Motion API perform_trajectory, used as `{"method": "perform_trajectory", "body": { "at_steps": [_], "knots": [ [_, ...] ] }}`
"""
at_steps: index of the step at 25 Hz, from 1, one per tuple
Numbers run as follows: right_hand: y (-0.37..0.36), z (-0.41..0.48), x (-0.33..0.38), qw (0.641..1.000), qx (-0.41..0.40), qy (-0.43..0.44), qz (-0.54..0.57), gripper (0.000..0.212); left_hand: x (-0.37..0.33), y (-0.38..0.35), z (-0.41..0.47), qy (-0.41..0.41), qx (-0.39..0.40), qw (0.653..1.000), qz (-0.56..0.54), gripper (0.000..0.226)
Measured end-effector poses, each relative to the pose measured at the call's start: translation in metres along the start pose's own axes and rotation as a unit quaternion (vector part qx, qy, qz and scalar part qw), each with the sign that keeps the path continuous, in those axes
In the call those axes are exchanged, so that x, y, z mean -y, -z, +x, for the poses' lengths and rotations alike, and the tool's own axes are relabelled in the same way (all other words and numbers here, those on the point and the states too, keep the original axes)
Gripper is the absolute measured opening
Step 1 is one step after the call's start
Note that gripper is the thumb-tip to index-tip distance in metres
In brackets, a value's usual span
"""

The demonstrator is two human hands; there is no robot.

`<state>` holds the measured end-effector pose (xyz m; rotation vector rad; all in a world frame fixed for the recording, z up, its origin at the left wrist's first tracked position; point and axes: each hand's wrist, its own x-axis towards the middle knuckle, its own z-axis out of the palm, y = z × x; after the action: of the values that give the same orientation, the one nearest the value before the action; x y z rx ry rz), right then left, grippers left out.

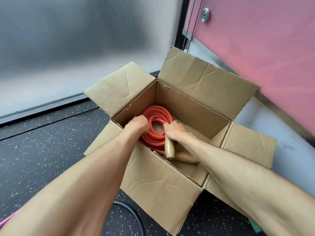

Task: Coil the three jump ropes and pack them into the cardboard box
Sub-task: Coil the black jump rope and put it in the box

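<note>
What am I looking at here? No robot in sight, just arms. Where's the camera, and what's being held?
There is no machine here: these are a person's two bare arms. The single picture comes from a wide-angle camera worn on the person's head. It looks forward and down, so the arms enter from the bottom edge. An open cardboard box stands on a dark speckled floor with its four flaps folded outward. Both hands reach down inside it. The left hand and the right hand each grip one side of a coiled red jump rope. Its two wooden handles lie toward the near wall of the box. A black cord curves on the floor near the bottom edge. It may be another rope, but too little of it shows to tell.
</note>
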<state>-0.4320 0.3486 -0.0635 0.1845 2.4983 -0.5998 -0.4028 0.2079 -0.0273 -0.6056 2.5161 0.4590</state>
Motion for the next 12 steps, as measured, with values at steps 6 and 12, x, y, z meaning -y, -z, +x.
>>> {"method": "perform_trajectory", "body": {
  "at_steps": [6, 12],
  "knots": [
    [0.026, -0.059, 0.011, 0.995, -0.055, 0.007, -0.080, 0.059, 0.012, 0.025, -0.059, -0.135, -0.208, 0.969, -0.009, 0.020],
    [0.069, -0.146, 0.070, 0.966, 0.022, 0.174, -0.187, 0.037, 0.084, 0.064, -0.139, -0.200, -0.271, 0.939, -0.067, 0.020]
  ]
}}
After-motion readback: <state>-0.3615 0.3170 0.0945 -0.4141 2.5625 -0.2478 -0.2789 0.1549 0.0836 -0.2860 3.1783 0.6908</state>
